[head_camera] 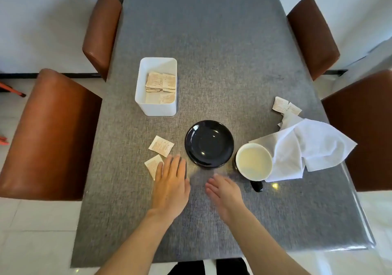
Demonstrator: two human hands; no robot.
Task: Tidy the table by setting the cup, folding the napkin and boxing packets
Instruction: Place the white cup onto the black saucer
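A black saucer (209,143) lies on the grey table (212,51). Right of it stands a cup (253,161) with a pale inside and a dark handle toward me. A crumpled white napkin (305,147) lies against the cup's right side. A white box (156,86) at the left holds several packets. Two loose packets lie left of the saucer, one (161,146) free, the other (153,165) partly under my left hand (170,186), which lies flat with straight fingers. More packets (285,106) lie behind the napkin. My right hand (224,195) hovers open, holding nothing, near the saucer's front.
Brown leather chairs stand at both sides: two on the left (48,134) (101,30), two on the right (314,34) (364,130). The table's near edge (191,262) is close to my body.
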